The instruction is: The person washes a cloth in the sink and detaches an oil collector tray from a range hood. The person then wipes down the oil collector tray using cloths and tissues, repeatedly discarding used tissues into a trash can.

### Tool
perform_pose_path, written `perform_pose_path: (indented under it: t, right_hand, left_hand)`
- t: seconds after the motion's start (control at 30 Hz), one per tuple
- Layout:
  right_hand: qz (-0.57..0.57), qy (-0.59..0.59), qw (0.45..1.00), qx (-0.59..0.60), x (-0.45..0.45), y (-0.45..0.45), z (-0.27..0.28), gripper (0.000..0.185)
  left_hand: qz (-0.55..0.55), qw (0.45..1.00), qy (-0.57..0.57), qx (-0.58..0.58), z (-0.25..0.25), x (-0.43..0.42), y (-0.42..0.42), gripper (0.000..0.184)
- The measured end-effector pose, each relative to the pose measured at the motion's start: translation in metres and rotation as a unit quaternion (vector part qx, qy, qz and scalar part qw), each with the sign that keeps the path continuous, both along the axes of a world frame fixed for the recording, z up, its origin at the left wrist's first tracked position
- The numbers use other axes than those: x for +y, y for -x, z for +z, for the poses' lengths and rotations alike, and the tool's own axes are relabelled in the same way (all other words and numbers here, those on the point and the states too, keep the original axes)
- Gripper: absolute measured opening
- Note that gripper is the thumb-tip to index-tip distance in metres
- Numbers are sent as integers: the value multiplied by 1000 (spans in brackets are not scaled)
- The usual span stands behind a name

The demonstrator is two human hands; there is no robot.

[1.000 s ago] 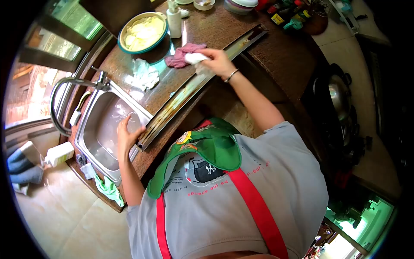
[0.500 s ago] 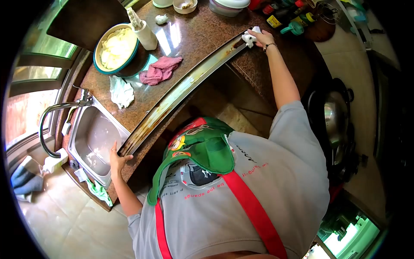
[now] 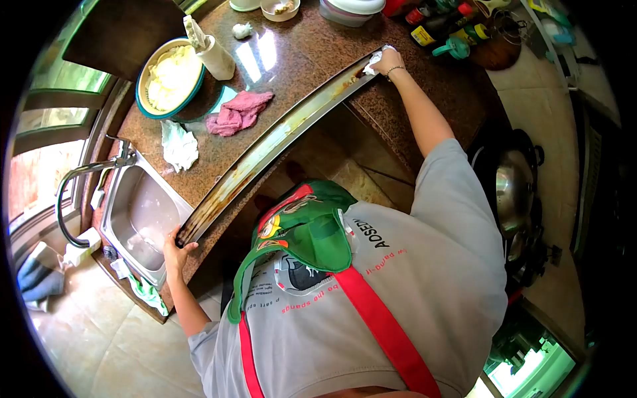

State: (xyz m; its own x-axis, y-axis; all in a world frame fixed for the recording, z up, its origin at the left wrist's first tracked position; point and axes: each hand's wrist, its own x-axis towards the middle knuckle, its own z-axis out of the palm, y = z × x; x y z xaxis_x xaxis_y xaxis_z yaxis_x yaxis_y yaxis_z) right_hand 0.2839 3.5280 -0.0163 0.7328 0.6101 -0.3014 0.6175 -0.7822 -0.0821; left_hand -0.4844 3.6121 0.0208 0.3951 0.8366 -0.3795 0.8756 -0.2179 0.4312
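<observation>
A long, shallow metal trough [image 3: 265, 147] with brown and yellow stains lies slantwise along the counter's front edge. My left hand [image 3: 176, 253] grips its near-left end beside the sink, thumb on one side and fingers partly hidden. At the far right end, my right hand [image 3: 386, 64] presses a crumpled white wipe [image 3: 375, 61] against the trough's inner surface. On the counter behind the trough lie a pink cloth [image 3: 240, 113] and a white cloth [image 3: 179, 144].
A steel sink [image 3: 174, 198] with a curved faucet [image 3: 66, 179] is at the left. Behind stand a teal-rimmed bowl of pale slices [image 3: 174, 79] and a white holder [image 3: 217, 61]. Bottles [image 3: 438, 30] crowd the back right; a wok [image 3: 514, 182] sits at the right.
My right hand and the wipe have moved slightly left along the trough's far end. My left hand keeps its hold on the near end. The view has shifted a little.
</observation>
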Motion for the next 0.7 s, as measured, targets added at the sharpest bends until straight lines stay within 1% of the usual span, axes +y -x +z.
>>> perform_pose_path:
  t: [0.1,0.17,0.2,0.23,0.3,0.37,0.43,0.53,0.63,0.7]
  right_hand:
    - [25,9,1000,-9,5,4,-2,59]
    - [13,3,1000,-4,5,3,-4,60]
    - [22,34,999,0,6,3,-2,65]
    - [24,38,999,1,7,1,-8,65]
    - [30,96,994,-39,13,-5,-19,68]
    - [42,121,992,-24,10,-4,-22,69]
    - [7,83,996,-41,6,2,-21,67]
    - [31,73,996,-39,3,3,-27,66]
    - [26,65,996,-46,4,7,-28,61]
    - [-32,49,998,-4,4,8,-33,57]
  left_hand:
    - [7,1000,-1,-9,1,-3,0,75]
    - [7,1000,-6,-14,2,-4,-1,74]
    - [3,1000,-8,-11,3,-3,-1,74]
    - [-1,1000,-9,-9,3,-3,-1,73]
    - [2,1000,-13,-13,-1,-6,1,73]
    - [-10,999,-32,-37,-1,-6,3,72]
    - [-12,999,-43,-30,1,-6,1,72]
    - [-52,995,-78,-24,-12,-4,15,73]
    - [-58,993,-95,-23,-16,-2,20,74]
    - [-51,995,-78,-17,-13,1,18,75]
